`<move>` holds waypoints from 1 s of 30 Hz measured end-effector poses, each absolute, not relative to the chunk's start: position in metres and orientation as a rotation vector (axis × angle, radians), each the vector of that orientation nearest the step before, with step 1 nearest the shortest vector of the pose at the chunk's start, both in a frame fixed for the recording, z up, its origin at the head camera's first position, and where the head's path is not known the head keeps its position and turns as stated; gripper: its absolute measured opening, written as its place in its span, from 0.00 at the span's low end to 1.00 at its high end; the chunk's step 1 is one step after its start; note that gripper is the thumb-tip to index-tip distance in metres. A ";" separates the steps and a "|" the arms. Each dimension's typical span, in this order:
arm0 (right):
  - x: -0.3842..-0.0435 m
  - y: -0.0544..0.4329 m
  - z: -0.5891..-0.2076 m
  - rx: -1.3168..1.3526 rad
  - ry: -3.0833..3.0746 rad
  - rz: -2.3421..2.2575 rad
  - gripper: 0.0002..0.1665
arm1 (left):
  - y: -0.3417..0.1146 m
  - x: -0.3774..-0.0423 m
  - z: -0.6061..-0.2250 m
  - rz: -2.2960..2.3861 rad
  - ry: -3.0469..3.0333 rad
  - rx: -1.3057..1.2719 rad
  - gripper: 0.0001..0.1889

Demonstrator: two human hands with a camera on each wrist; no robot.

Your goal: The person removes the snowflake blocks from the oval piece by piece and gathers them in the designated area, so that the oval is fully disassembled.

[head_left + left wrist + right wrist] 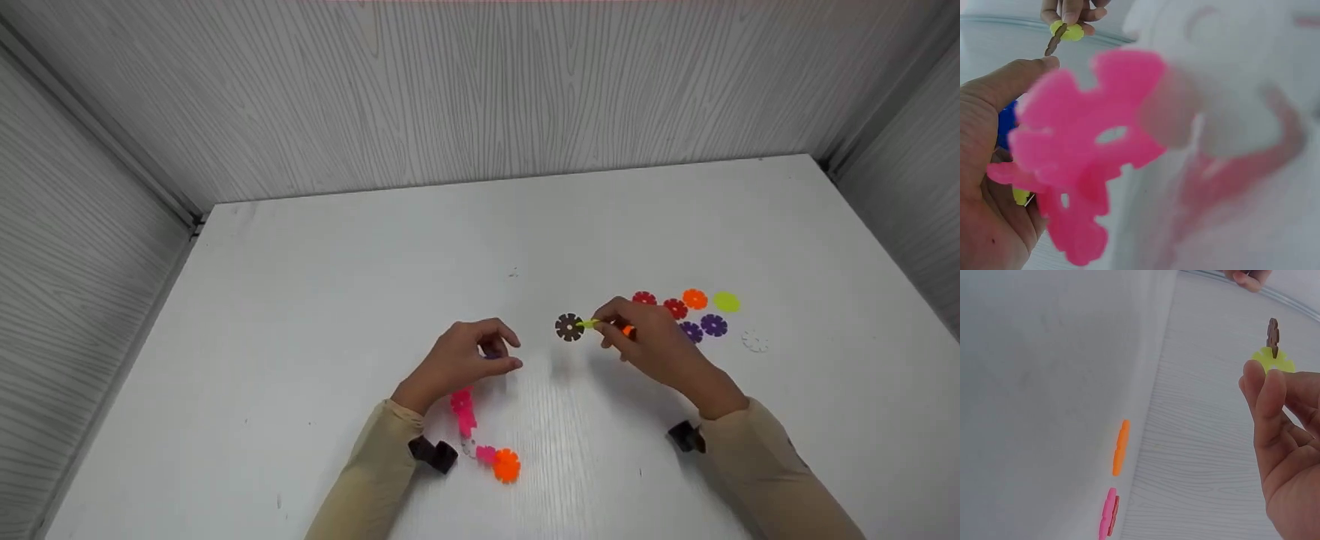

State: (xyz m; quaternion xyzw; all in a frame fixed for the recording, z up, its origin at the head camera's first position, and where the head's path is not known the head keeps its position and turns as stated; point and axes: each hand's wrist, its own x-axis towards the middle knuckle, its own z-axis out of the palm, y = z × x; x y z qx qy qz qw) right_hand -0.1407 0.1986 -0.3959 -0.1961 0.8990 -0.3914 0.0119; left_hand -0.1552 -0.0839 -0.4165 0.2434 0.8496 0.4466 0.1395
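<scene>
Pinching a yellow disc (pixel 589 323) in the right hand (pixel 651 343), narrowly between thumb and fingertips, with a brown disc (pixel 561 328) slotted crosswise into the free side. Pointing that pair leftward, with the long axis roughly along the far edge of the desk (pixel 337 262) — brown end foremost, toward the left hand (pixel 465 356). Curling the left hand round a blue disc (pixel 1006 126), apparently at the upper end of a mostly pink chain (pixel 466 421), with thumb tip and forefinger tip standing apart. Too hidden within the palm to tell the joints there. Running the chain from that palm toward the desk's near edge, with a bend rightward to an orange disc (pixel 506 466) at the tail. Seemingly hinging on the stretch between brown and blue — leftward of the brown disc and a little toward the near edge, with the brown disc nearer the right hand and not touching the left. Leaving loose discs (pixel 695 299) beyond the right hand, toward the desk's right edge.
</scene>
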 end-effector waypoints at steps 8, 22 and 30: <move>-0.142 0.199 -0.397 -0.666 2.820 -1.209 0.08 | -0.083 -0.157 -0.419 1.260 2.428 0.702 0.14; -0.143 0.200 -0.401 -0.688 2.826 -1.183 0.08 | -0.083 -0.155 -0.423 1.178 2.332 0.623 0.19; -0.139 0.195 -0.399 -0.716 2.862 -1.132 0.07 | -0.074 -0.152 -0.417 1.100 2.503 0.691 0.22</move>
